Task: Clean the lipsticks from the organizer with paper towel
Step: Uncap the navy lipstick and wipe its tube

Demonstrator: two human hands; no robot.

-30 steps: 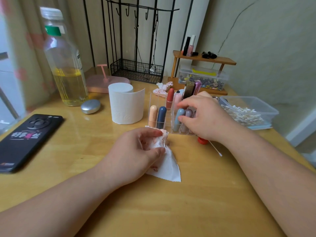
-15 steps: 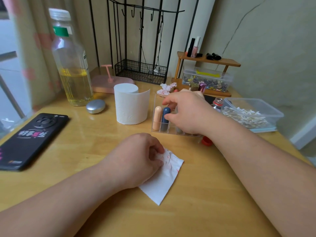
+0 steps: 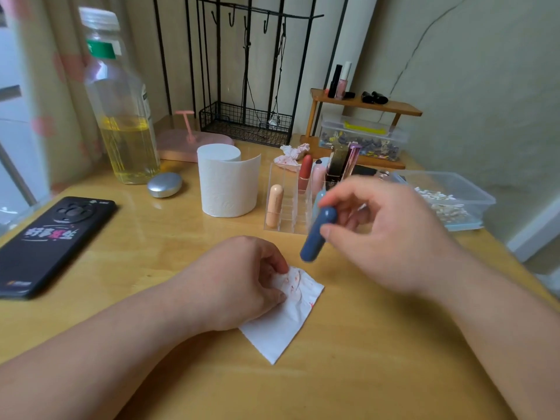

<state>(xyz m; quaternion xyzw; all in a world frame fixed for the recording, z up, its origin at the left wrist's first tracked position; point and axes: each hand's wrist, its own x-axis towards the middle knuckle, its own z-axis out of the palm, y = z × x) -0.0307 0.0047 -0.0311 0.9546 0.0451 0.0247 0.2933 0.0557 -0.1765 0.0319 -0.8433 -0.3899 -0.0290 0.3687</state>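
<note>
Obs.: right hand (image 3: 385,234) pinches the dark blue lipstick (image 3: 318,234) between thumb and fingertips, near its upper end; the tube hangs tilted in the air, lower end pointing down toward the paper towel (image 3: 285,325), not touching it. Left hand (image 3: 239,286) rests on the wooden table (image 3: 363,374), fingers curled round the bunched corner of the towel; that corner carries red smears, the rest lies flat and white. Clear acrylic organizer (image 3: 288,219) stands just behind the lifted tube; a peach lipstick (image 3: 275,206) upright in its front row, a coral lipstick (image 3: 305,174) and several taller tubes in the back rows, partly hidden by the right hand. Toilet paper roll (image 3: 227,183) just left of the organizer; a crumpled stained tissue (image 3: 292,154) behind it. Judgement: tube picked, wiping not yet begun. Risks: (1) the grip is high and light on a smooth rounded capsule, so it may slip, drop and roll on the table; (2) wiping with the already stained patch would put colour back onto the casing, so a clean area is wanted; (3) twisting inside the towel may loosen the cap; (4) the right hand works close to the light organizer and a knock could tip it
</note>
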